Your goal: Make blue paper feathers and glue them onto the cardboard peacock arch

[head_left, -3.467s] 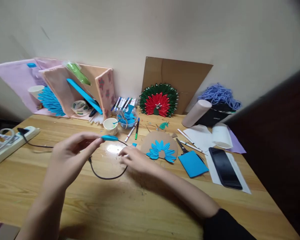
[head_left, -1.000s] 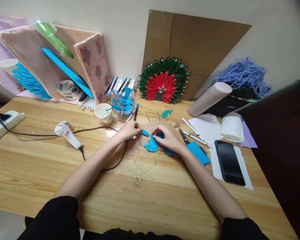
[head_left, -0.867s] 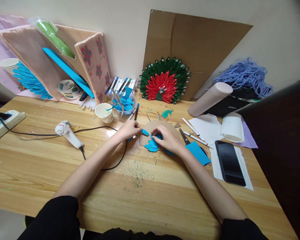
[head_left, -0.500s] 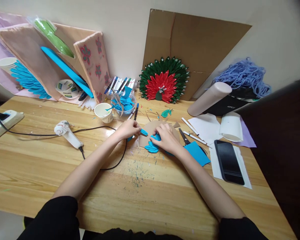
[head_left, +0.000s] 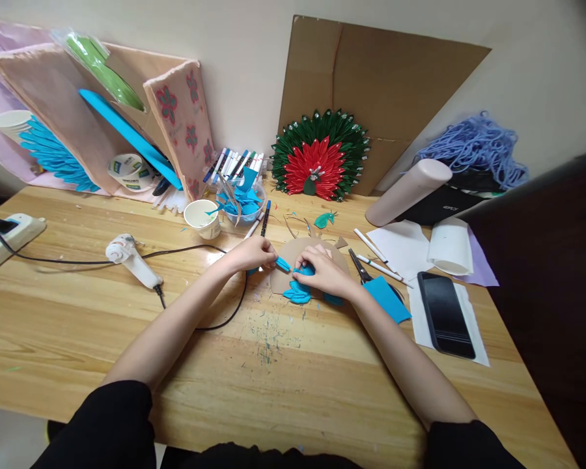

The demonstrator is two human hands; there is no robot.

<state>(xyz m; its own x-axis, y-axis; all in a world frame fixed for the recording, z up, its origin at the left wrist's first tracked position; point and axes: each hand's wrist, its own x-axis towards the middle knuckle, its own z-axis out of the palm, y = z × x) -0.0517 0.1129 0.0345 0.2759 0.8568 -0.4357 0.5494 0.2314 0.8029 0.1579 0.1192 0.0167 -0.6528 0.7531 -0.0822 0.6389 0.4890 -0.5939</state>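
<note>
My left hand (head_left: 260,253) pinches the left end of a slim blue petal (head_left: 282,264), which points right over the brown cardboard piece (head_left: 286,253). My right hand (head_left: 321,267) rests over the cardboard, its thumb and finger closed at blue folded petals (head_left: 305,274); whether it grips one of them I cannot make out. More blue petals (head_left: 297,292) lie at the cardboard's lower edge. A blue square sheet (head_left: 387,298) lies right of the cardboard, beside black scissors (head_left: 359,266).
A glue gun (head_left: 134,262) with its cable lies at the left. Behind are a paper cup (head_left: 202,217), a bowl of blue scraps (head_left: 244,202) and a red and green peacock (head_left: 320,156). A phone (head_left: 446,314) lies at the right.
The petal in my left hand has shifted slightly right and down. My right thumb and finger have drawn together near its tip.
</note>
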